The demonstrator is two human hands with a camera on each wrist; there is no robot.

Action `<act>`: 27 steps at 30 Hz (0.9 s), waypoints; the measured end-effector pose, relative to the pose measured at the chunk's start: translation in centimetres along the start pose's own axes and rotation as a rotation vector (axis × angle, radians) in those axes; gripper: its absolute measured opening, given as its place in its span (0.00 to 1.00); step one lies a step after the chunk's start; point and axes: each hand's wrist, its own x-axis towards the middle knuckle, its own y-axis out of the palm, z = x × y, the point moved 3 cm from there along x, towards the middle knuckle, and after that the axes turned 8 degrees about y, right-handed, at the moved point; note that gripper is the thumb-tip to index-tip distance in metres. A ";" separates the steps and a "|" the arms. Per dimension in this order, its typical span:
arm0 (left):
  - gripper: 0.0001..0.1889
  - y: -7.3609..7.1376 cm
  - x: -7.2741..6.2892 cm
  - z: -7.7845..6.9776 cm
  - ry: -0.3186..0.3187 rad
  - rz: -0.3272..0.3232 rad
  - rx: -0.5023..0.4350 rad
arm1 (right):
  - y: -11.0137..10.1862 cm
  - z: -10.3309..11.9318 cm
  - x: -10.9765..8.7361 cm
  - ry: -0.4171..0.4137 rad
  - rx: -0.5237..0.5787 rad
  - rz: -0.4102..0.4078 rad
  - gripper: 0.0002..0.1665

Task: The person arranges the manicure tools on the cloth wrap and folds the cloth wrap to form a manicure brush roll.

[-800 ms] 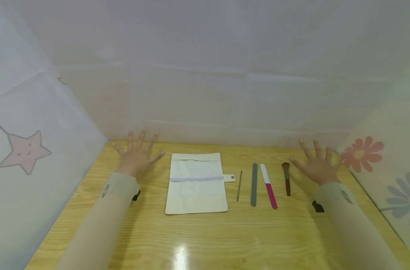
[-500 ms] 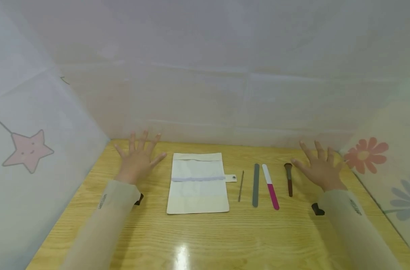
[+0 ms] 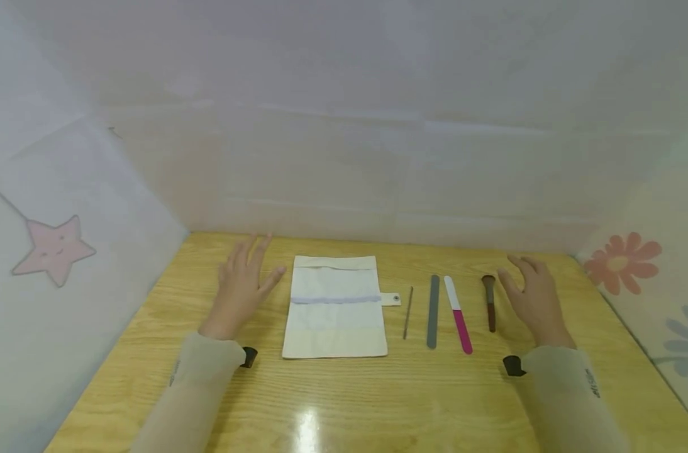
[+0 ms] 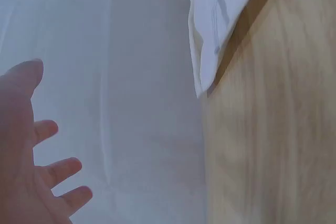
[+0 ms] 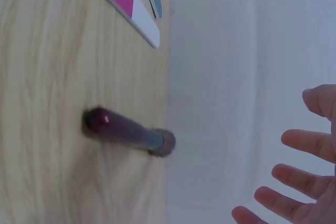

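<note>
A cream fabric pouch lies unfolded on the wooden table, its snap tab pointing right. To its right lie a thin metal stick, a grey nail file, a white-and-magenta nail file and a makeup brush with a dark red handle. My left hand is left of the pouch, apart from it, fingers spread and holding nothing. My right hand, also holding nothing, is just right of the brush. In the right wrist view the brush lies apart from my relaxed fingers.
The wooden table reaches back to a pale sheet hung as a wall. Side sheets rise at both edges, with a pink star on the left and a red flower on the right.
Both hands have drawn back from the rear sheet toward me, and their spread fingers have come closer together. The right hand has turned inward. The pouch and the tools lie as before.
</note>
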 end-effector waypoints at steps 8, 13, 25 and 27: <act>0.38 1.2 -1.4 0.3 -0.085 0.070 -0.255 | 1.8 -0.5 -0.8 0.109 0.071 0.043 0.35; 0.38 2.0 -2.0 0.9 -0.151 0.119 -0.375 | 2.7 -1.3 -0.9 0.178 0.087 0.044 0.31; 0.29 4.0 -2.4 1.1 -0.269 0.225 -0.542 | 3.5 -3.0 -1.4 0.411 0.081 0.195 0.37; 0.28 4.1 -2.5 1.0 -0.290 0.224 -0.566 | 3.7 -3.0 -1.4 0.419 0.080 0.209 0.37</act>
